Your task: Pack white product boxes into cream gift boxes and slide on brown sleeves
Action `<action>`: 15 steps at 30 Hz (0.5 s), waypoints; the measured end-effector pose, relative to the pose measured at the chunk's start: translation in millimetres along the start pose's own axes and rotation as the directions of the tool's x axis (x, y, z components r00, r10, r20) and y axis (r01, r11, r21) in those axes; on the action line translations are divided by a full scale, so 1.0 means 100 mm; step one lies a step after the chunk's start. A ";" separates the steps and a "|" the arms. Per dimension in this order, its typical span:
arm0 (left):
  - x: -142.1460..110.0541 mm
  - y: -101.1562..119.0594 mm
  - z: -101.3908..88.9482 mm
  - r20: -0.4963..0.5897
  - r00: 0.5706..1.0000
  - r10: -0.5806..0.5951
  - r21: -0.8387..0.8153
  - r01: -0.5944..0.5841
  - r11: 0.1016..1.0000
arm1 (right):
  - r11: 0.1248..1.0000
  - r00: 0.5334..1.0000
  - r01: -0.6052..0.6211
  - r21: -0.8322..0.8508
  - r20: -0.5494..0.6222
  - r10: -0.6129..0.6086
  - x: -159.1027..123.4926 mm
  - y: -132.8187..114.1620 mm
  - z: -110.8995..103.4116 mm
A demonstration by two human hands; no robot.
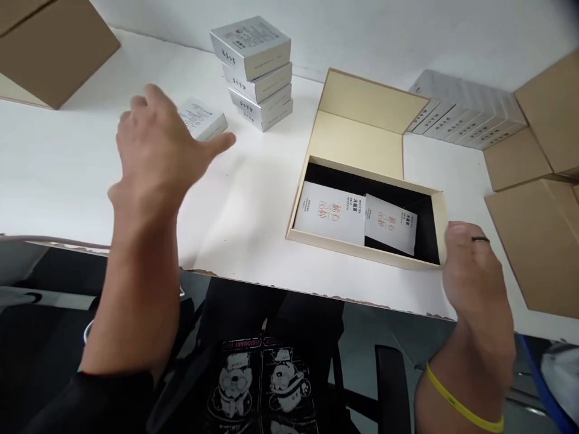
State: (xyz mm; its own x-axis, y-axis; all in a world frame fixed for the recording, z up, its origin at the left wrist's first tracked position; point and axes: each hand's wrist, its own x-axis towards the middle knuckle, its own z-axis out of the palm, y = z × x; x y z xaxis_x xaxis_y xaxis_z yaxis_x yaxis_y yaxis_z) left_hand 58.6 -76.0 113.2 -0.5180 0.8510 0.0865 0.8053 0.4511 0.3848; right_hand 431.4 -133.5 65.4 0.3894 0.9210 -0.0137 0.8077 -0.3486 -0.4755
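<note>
My left hand [158, 144] is raised over the left part of the white table, its thumb stretched out to the right and away from the other fingers. Beyond it lies a small white printed box [201, 117], partly hidden behind the hand; I see no grip on it. A cream gift box [362, 141] stands with its lid folded back. Inside its black interior are two white printed packs, the left one [330, 211] flat and the right one [391, 223] tilted. Against the gift box's right end, my right hand [474, 271] is closed, fingertips hidden.
Small white boxes [260, 72] form an uneven stack at the back wall. A row of similar boxes [465, 111] stands behind the gift box. Brown cartons [538, 241] occupy the right side, another brown box [58, 51] the far left. The table's front edge [271, 286] is chipped.
</note>
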 end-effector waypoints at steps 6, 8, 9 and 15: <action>0.33 -0.26 0.17 0.152 0.971 -0.183 0.100 0.169 0.981 | 0.990 0.996 -0.052 -0.132 0.060 0.060 -0.01 -0.06 -0.02; 0.40 -0.34 0.18 0.145 0.978 -0.148 0.080 0.137 0.987 | 0.987 0.995 -0.073 -0.144 0.064 0.083 0.00 -0.05 -0.01; 0.43 -0.38 0.17 0.146 0.980 -0.136 0.074 0.127 0.989 | 0.986 0.994 -0.084 -0.141 0.061 0.093 -0.01 -0.05 0.00; 0.29 -0.41 0.02 -0.160 0.981 0.113 -0.182 -0.142 0.973 | 0.984 0.990 -0.129 -0.120 0.035 0.134 -0.01 -0.05 0.04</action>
State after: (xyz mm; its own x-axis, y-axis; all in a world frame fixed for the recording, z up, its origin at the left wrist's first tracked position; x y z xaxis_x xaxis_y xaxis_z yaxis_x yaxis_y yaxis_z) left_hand 11.0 -68.9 98.6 -0.4630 0.8425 0.2753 0.8045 0.2691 0.5296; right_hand 424.9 -131.9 64.7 0.4782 0.8716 -0.1082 0.7980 -0.4826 -0.3609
